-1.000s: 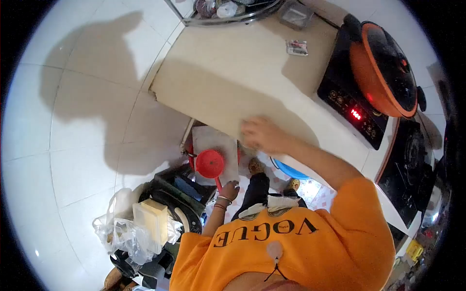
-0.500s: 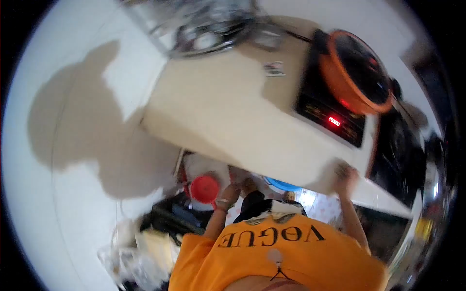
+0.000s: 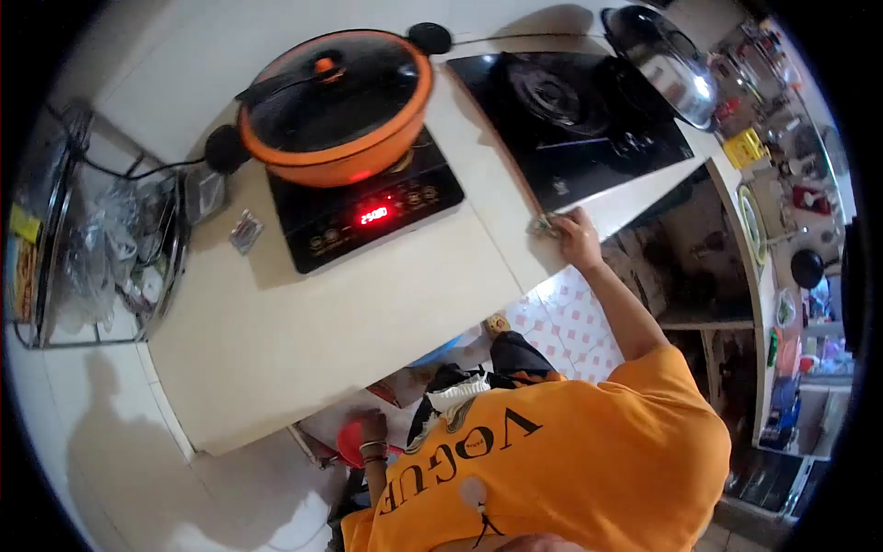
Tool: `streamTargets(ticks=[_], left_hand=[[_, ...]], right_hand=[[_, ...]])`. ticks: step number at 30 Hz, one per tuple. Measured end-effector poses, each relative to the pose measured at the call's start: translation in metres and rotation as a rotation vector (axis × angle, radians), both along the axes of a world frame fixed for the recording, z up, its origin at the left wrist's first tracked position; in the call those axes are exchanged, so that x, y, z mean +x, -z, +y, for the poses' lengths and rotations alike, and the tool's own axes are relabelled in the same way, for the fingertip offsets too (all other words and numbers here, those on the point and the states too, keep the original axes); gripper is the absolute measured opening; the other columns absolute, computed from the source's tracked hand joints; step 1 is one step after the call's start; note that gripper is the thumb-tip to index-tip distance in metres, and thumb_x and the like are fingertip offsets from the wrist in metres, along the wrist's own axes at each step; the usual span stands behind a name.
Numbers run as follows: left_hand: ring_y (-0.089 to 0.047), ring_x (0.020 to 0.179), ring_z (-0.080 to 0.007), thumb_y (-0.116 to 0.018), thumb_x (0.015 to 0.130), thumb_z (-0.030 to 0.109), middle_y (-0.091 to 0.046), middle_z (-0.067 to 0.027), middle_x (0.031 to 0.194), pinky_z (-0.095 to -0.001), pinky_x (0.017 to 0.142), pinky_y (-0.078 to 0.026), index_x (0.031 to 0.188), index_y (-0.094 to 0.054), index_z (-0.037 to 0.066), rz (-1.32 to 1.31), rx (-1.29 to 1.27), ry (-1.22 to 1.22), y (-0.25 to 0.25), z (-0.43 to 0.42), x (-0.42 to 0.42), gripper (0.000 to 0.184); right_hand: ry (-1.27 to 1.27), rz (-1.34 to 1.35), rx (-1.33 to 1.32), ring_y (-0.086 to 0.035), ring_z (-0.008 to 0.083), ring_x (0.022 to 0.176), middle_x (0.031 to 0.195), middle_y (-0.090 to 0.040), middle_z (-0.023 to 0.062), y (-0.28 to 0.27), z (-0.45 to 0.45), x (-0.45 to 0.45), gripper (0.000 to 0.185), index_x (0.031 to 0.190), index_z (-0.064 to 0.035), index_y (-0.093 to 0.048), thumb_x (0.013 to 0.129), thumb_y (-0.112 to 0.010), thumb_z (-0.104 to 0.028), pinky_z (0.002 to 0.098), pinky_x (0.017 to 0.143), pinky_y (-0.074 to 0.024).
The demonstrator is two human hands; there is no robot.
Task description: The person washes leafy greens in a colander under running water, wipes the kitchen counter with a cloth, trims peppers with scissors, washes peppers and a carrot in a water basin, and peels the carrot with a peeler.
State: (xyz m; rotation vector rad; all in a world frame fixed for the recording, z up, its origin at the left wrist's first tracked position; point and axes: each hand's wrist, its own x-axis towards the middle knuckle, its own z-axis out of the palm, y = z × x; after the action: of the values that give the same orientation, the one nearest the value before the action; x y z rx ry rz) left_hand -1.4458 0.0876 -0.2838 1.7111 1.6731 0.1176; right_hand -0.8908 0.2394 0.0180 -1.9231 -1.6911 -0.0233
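Note:
My right hand is closed on a small crumpled cloth and presses it on the pale counter, beside the lower left corner of the black gas stove. Low in the view, below the counter's edge, my left hand is next to a red dipper; its fingers are too dark to make out. An orange pot with a glass lid stands on the lit induction cooker.
At the left stands a metal rack with plastic bags. A small packet and a clear container lie near it. Behind the stove leans a metal lid or wok. Open shelves are under the counter at right.
The view has turned right, bringing the stove and right-hand shelves fully into sight. My right hand has moved with the cloth along the counter to the stove's edge. My left hand stays low near the dipper.

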Motion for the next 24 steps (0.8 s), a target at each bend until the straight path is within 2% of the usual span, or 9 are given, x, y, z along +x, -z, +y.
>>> streamTargets(ticks=[3, 5, 7, 8, 11, 15, 19, 23, 24], left_hand=[[-0.057, 0.077, -0.035, -0.055, 0.076, 0.028, -0.059, -0.0176, 0.09, -0.0421, 0.069, -0.046, 0.096, -0.056, 0.005, -0.064, 0.269, 0.377, -0.062, 0.037, 0.018, 0.031], [-0.058, 0.071, -0.028, -0.054, 0.079, 0.02, -0.059, -0.0143, 0.083, -0.0366, 0.065, -0.047, 0.1, -0.052, 0.003, -0.03, 0.038, 0.352, -0.195, 0.079, 0.086, 0.028], [-0.058, 0.067, -0.0195, -0.049, 0.082, 0.007, -0.057, -0.0094, 0.076, -0.0304, 0.061, -0.048, 0.101, -0.05, 0.001, -0.754, -0.16, 0.144, -0.255, 0.091, 0.131, 0.02], [-0.057, 0.068, -0.0143, -0.044, 0.082, -0.003, -0.055, -0.0062, 0.073, -0.0267, 0.06, -0.047, 0.098, -0.05, 0.001, -0.858, -0.194, 0.114, -0.289, 0.099, 0.16, 0.017], [-0.057, 0.069, -0.0144, -0.045, 0.082, -0.001, -0.056, -0.0066, 0.078, -0.026, 0.059, -0.047, 0.099, -0.05, 0.002, -0.575, -0.128, 0.088, -0.369, 0.122, 0.242, 0.018], [-0.056, 0.084, -0.0248, -0.051, 0.079, 0.001, -0.056, -0.013, 0.097, -0.0308, 0.073, -0.045, 0.101, -0.051, 0.001, -0.28, 0.177, 0.17, -0.335, 0.123, 0.297, 0.022], [-0.053, 0.091, -0.0297, -0.054, 0.077, 0.003, -0.055, -0.0152, 0.1, -0.0323, 0.079, -0.042, 0.101, -0.052, 0.002, -0.275, 0.109, 0.213, -0.344, 0.113, 0.376, 0.024], [-0.055, 0.087, -0.03, -0.055, 0.077, 0.006, -0.057, -0.0148, 0.096, -0.0329, 0.076, -0.044, 0.099, -0.054, 0.003, -0.408, 0.004, 0.107, -0.326, 0.103, 0.407, 0.023], [-0.056, 0.086, -0.0297, -0.054, 0.077, 0.007, -0.057, -0.0146, 0.095, -0.0326, 0.075, -0.044, 0.099, -0.055, 0.002, -0.371, 0.081, 0.124, -0.334, 0.109, 0.417, 0.022]], right_hand=[[0.136, 0.132, 0.035, -0.055, 0.0286, 0.074, 0.081, -0.053, 0.0125, -0.015, -0.004, -0.019, 0.025, 0.088, -0.0066, -0.064, 0.069, -0.052, 0.006, 0.0324, 0.064, -0.0454], [0.19, 0.17, 0.182, -0.054, 0.0226, 0.081, 0.081, -0.053, 0.0107, -0.009, 0.011, -0.017, 0.024, 0.089, -0.009, -0.064, 0.067, -0.06, -0.002, 0.0309, 0.068, -0.0444], [0.167, 0.06, 0.321, -0.051, 0.0245, 0.079, 0.084, -0.052, 0.0079, -0.008, 0.041, -0.004, 0.024, 0.092, -0.0108, -0.063, 0.07, -0.057, -0.005, 0.0337, 0.067, -0.0415], [0.13, -0.097, 0.256, -0.05, 0.0245, 0.081, 0.084, -0.052, 0.0079, -0.016, 0.051, -0.004, 0.023, 0.091, -0.0113, -0.063, 0.07, -0.057, -0.006, 0.0338, 0.069, -0.04], [-0.074, -0.117, 0.056, -0.045, 0.0246, 0.085, 0.082, -0.05, 0.0069, -0.008, 0.062, 0.04, 0.026, 0.092, -0.0132, -0.063, 0.068, -0.055, -0.007, 0.0354, 0.073, -0.0349], [0.256, -0.085, 0.034, -0.047, 0.0281, 0.077, 0.077, -0.049, 0.0112, -0.006, 0.031, 0.169, 0.025, 0.093, -0.0097, -0.062, 0.07, -0.053, -0.004, 0.0374, 0.065, -0.0364], [0.531, -0.038, 0.101, -0.048, 0.0288, 0.066, 0.069, -0.048, 0.0128, -0.005, 0.014, 0.226, 0.021, 0.089, -0.0087, -0.062, 0.07, -0.054, -0.004, 0.0391, 0.057, -0.038], [-0.163, -0.176, 0.089, -0.048, 0.0261, 0.079, 0.079, -0.052, 0.008, 0.088, -0.007, 0.117, 0.024, 0.085, -0.011, -0.058, 0.061, -0.056, -0.008, 0.0375, 0.067, -0.0386], [-0.659, -0.016, 0.069, -0.049, 0.0244, 0.075, 0.079, -0.052, 0.0057, 0.032, -0.014, 0.1, 0.019, 0.081, -0.012, -0.058, 0.062, -0.055, -0.012, 0.0351, 0.069, -0.0391]])
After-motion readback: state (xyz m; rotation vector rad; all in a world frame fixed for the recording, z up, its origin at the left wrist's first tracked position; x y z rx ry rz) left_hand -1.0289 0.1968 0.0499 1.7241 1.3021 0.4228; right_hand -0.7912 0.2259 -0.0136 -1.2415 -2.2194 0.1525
